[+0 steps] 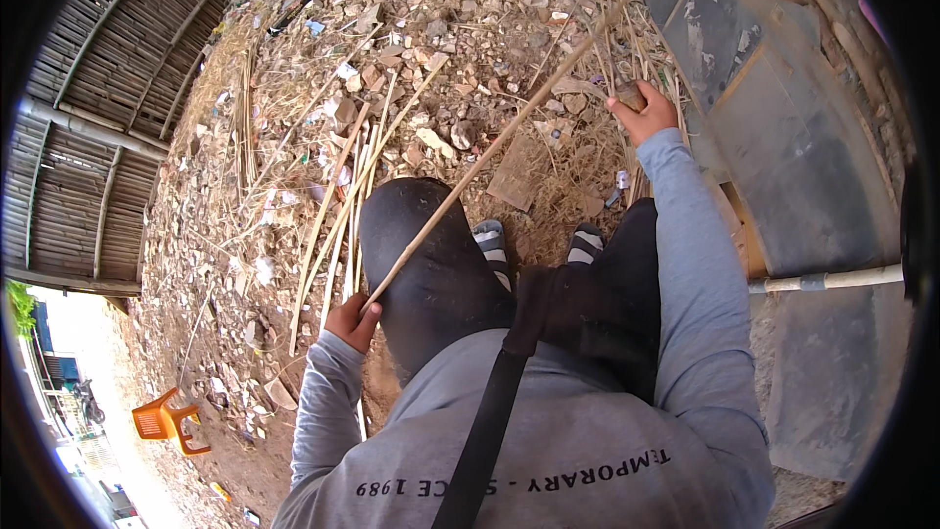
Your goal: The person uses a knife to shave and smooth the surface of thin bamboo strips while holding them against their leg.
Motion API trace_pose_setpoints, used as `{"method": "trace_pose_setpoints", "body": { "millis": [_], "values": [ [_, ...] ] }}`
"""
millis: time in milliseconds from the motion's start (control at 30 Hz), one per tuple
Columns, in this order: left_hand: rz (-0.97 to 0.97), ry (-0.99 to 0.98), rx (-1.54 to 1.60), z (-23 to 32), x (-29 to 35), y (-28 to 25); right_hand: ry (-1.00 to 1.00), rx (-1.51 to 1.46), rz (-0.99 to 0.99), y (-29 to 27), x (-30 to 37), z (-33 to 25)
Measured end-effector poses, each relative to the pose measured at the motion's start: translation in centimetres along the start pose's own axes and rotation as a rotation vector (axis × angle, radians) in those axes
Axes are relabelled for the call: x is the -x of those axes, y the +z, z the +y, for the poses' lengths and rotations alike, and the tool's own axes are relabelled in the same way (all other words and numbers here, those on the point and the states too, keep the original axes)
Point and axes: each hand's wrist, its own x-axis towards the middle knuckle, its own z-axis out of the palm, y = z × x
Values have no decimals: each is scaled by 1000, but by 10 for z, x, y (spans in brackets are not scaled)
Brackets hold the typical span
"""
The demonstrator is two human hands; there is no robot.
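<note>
My left hand (352, 323) is closed around the near end of a long, thin bamboo strip (477, 176). The strip slants over my left thigh and up to the right, its far part blurred near the grey panels. Farther off on the right, my right hand (648, 116) is closed on a brown, rounded thing (629, 96), whose kind I cannot make out. A pale, curved shape shows just left of those fingers; whether it belongs to the held thing, I cannot tell. Several split bamboo strips (333, 211) lie on the ground beside my left leg.
Broken bricks, stones and litter (450, 137) cover the ground around my sandalled feet (492, 247). Grey panels (793, 147) lean along the right side, with a pole (827, 279) across them. A bamboo wall (98, 88) stands left, and an orange plastic chair (168, 421) lower left.
</note>
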Motion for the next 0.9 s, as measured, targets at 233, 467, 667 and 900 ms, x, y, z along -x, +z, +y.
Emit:
{"method": "trace_pose_setpoints", "body": {
  "millis": [233,467,667,900],
  "values": [
    [184,-18,-93,-12,9,10,-168,143,-199,0,18,-43],
    [44,-185,-243,-8,12,-7,-213,105,-249,-4,21,-46],
    [190,-104,-287,8,12,7,-106,-14,-324,3,20,-46],
    [304,84,-306,18,6,14,128,-513,-478,27,38,-59]
  ]
}}
